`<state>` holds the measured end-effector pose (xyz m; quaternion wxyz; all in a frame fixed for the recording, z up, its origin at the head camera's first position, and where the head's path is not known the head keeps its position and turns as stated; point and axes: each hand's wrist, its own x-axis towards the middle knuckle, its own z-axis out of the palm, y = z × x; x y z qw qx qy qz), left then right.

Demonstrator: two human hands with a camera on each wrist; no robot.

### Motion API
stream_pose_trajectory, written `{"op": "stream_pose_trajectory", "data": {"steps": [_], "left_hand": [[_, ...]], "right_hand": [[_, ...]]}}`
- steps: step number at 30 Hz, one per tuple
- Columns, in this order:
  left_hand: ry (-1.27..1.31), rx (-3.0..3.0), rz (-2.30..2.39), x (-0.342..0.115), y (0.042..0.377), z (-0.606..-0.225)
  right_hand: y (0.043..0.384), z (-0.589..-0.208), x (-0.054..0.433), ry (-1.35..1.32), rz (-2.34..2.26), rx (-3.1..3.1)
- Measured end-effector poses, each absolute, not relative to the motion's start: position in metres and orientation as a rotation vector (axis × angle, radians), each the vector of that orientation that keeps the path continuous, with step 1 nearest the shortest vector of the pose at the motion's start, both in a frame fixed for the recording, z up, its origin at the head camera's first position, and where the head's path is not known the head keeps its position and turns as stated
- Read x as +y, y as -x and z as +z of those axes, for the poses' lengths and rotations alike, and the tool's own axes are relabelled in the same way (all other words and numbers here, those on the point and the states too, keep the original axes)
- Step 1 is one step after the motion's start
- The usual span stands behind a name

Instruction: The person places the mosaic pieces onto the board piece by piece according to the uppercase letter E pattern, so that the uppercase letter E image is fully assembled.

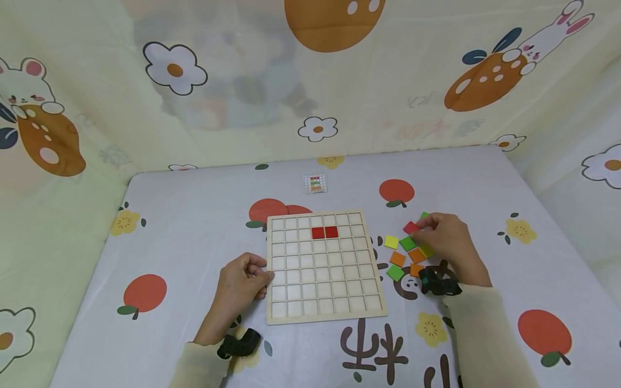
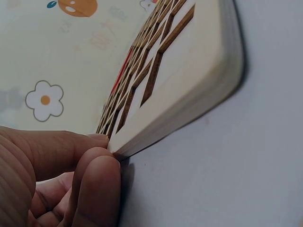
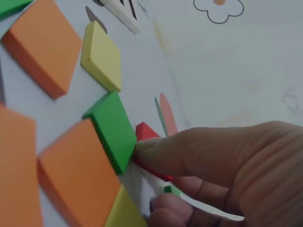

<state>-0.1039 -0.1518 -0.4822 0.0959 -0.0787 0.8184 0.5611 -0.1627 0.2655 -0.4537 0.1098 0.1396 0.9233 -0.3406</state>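
Note:
A square wooden grid board (image 1: 327, 319) lies on the table, with two red tiles (image 1: 324, 233) side by side in its second row from the back. My left hand (image 1: 240, 280) holds the board's left edge between thumb and fingertips, seen close in the left wrist view at the board's pale rim (image 2: 189, 71). To the right of the board, my right hand (image 1: 448, 242) pinches a red tile (image 1: 411, 227) among loose tiles. In the right wrist view the thumb partly covers that tile, right beside a green tile (image 3: 112, 130).
Around the right hand lie orange tiles (image 1: 398, 259), a yellow tile (image 1: 391, 242) and several others, some partly under the hand. A small card with a coloured grid pattern (image 1: 316, 184) lies behind the board. A printed curtain (image 1: 242, 129) hangs along the table's back edge.

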Motion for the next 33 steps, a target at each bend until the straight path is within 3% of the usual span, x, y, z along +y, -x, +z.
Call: {"op": "stream_pose_trajectory", "data": {"steps": [21, 33], "left_hand": [[0.238, 2.421, 1.671, -0.152, 0.103, -0.481], [0.250, 2.415, 1.669, -0.152, 0.104, -0.483]], "right_hand": [[0.187, -0.451, 0.239, -0.235, -1.316, 2.642], [0.201, -0.451, 0.198, -0.097, -1.391, 2.487]]}}
